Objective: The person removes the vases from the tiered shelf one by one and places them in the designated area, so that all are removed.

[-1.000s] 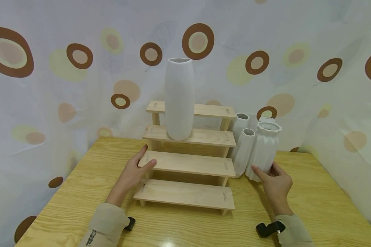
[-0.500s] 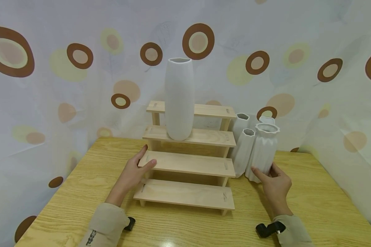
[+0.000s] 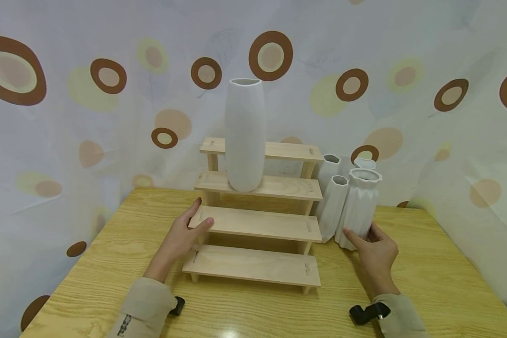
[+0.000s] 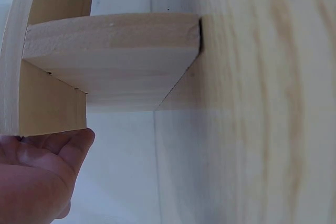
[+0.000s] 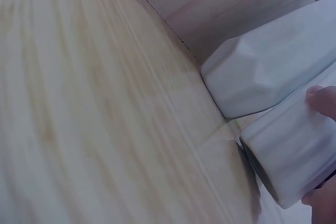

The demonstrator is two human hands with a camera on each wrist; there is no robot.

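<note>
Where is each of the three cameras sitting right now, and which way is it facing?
Head: worn high, facing forward and down at the wooden shelf on the table; both sleeves, the left hand and right hand show.
Left wrist: low by the table, facing a shelf end; the left hand shows, touching it.
Right wrist: low, facing the ribbed vase and faceted vase; fingertips rest on the ribbed one.
Head and right wrist share the ribbed vase.

Table (image 3: 88, 263) bears rack (image 3: 257, 225) (vases (image 3: 359, 206) beside).
</note>
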